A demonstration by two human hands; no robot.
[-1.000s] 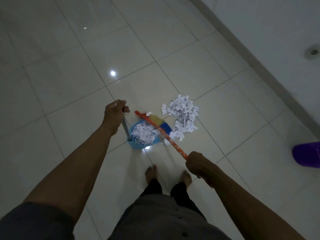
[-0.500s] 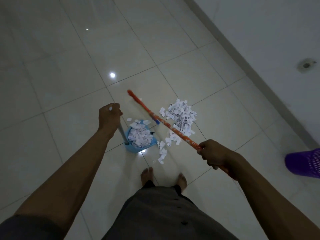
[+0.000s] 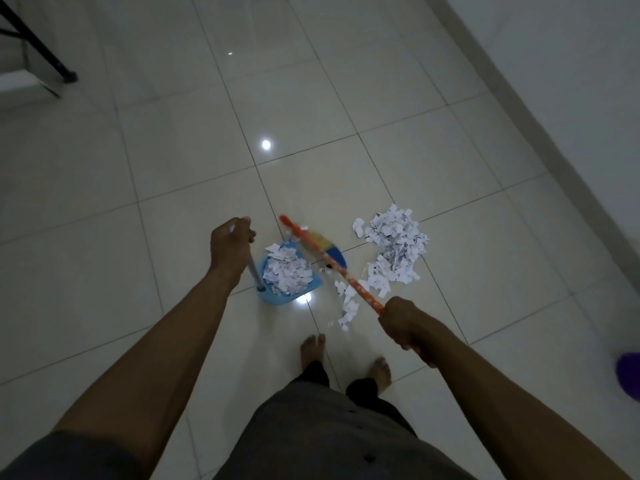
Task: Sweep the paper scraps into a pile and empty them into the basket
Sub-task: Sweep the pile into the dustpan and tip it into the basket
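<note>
The left hand grips the upright handle of the blue dustpan, which is loaded with scraps. The right hand is clamped on the orange broom. The paper scraps lie piled just right of the broom head. The purple basket sits well apart, at the right edge of the view.

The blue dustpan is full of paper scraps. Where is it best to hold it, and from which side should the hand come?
Grip the grey upright handle near its top, from above on the closed back side, as the left hand does. The handle rises from the rear wall of the dustpan and its mouth faces the broom, so this keeps the scraps inside.
</note>
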